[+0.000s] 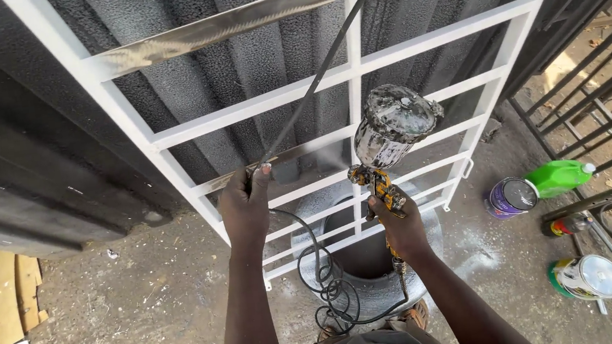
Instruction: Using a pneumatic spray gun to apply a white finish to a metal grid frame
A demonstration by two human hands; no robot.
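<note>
- Dusty grey concrete ground (144, 306) lies under me, with a dark corrugated metal wall (247, 56) straight ahead.
- Against that wall leans a large white-painted metal window grille (164, 138), its long side rails running up and away from me and its crossbars lying across my view.
- Below the grille, an old grey tyre (366, 265) sits on the ground just in front of my feet.
- Off to my right stand dark unpainted metal gates (606, 107), and near them a green plastic jug (558, 176) lying on its side and a purple paint tin (510, 196).
- A thin black air hose (325, 74) runs up past the grille and coils down by my legs.
- My right hand (402, 226) is clenched on the handle of a paint-spattered spray gun with a round metal cup (393, 125), its nozzle turned left toward a crossbar, where a faint mist shows.
- My left hand (246, 206) is closed around the hose, held up beside that crossbar, so it is the hand nearer the grille.
</note>
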